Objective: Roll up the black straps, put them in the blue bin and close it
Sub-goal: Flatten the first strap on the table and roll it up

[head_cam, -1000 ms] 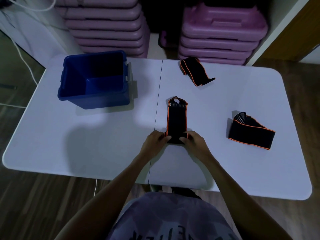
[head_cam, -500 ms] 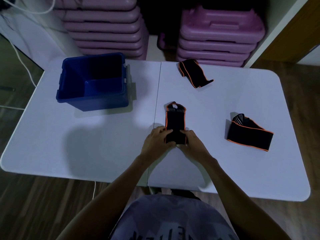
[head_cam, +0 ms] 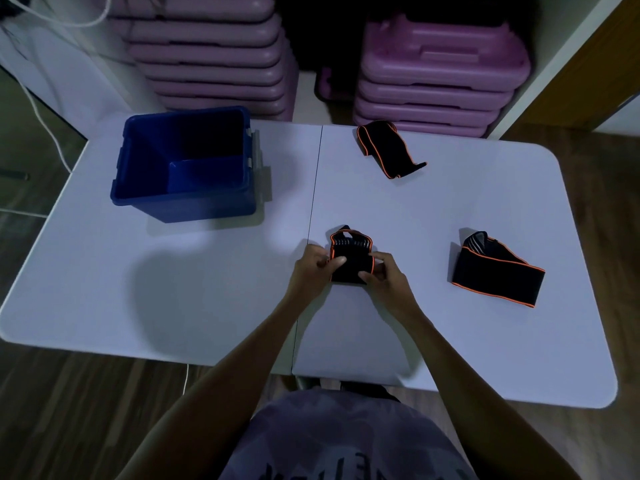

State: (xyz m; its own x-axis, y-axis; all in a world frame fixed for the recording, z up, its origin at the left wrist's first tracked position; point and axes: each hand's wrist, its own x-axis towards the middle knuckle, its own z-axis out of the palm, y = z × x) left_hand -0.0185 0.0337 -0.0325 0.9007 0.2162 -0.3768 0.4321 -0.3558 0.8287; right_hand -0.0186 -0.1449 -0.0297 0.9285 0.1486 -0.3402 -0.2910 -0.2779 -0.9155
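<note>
A black strap with orange edging (head_cam: 350,258) lies at the middle of the white table (head_cam: 173,289), its near end rolled into a short thick roll. My left hand (head_cam: 311,266) grips the roll's left side and my right hand (head_cam: 384,277) grips its right side. A second black strap (head_cam: 389,147) lies folded at the table's far edge. A third strap (head_cam: 497,271) lies folded on the right. The blue bin (head_cam: 183,202) stands open and empty at the far left, with a grey latch on its right side; I see no lid.
Stacks of purple plastic cases (head_cam: 440,74) stand behind the table, with a second stack (head_cam: 207,53) at the left. A white cable (head_cam: 41,123) hangs down at the far left. Wooden floor surrounds the table.
Both hands have rolled the middle strap away from me; the flat part has become much shorter and the roll thicker. The other straps and the bin have not moved.
</note>
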